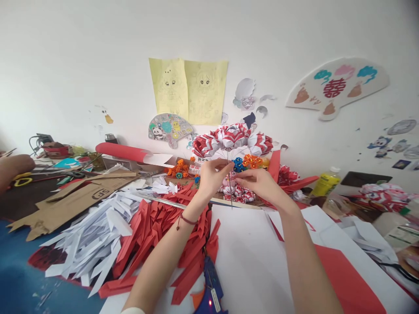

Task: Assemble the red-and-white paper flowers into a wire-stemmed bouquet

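Note:
Three red-and-white folded paper flowers (234, 136) stand raised in front of me on thin wire stems (231, 192) that come together below them. My left hand (212, 172) is closed in a pinch on the stems, just under the blooms. Slightly lower, my right hand (257, 181) has its thumb and fingers pressed together beside the same wires; whether it grips them is hard to make out. Behind the hands are small blue paper flowers (240, 164), orange ones (253, 161) and further red-and-white blooms (240, 195). Below lies white paper (245, 253).
Piles of folded white strips (98, 235) and red strips (147, 231) spread to the left, beside torn cardboard (81, 198). A blue glue gun (211, 283) with a lit red light sits at the front. Right stands a yellow bottle (325, 183). Another person's hand (19, 170) shows far left.

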`<action>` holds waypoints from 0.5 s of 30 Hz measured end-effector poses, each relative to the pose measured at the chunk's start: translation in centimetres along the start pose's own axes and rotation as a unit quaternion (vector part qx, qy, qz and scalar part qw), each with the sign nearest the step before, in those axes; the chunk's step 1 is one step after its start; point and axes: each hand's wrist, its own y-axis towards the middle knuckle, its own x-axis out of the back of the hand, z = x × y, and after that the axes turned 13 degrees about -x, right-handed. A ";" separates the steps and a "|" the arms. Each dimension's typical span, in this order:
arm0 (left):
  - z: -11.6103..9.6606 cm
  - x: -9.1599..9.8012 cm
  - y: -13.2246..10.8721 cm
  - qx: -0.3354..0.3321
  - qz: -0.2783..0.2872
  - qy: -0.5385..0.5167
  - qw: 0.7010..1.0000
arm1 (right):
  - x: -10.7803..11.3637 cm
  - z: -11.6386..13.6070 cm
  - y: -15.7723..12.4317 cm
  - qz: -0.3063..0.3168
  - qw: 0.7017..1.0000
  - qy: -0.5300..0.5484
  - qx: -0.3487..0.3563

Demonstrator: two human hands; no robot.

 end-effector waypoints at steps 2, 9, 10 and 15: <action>-0.1 0.7 0.3 -0.005 0.014 0.006 1.000 | 0.8 -0.6 -0.1 -0.039 0.998 -0.042 -0.001; -0.2 1.3 0.5 0.000 0.081 -0.027 0.996 | 0.7 0.4 -0.6 -0.002 0.994 0.110 0.020; -0.2 1.2 0.5 0.005 0.091 -0.042 0.995 | 0.4 0.6 -0.6 0.005 0.991 0.130 0.015; 0.1 0.5 0.3 0.031 0.146 -0.135 0.980 | -1.0 1.1 -0.4 0.040 0.985 0.169 0.024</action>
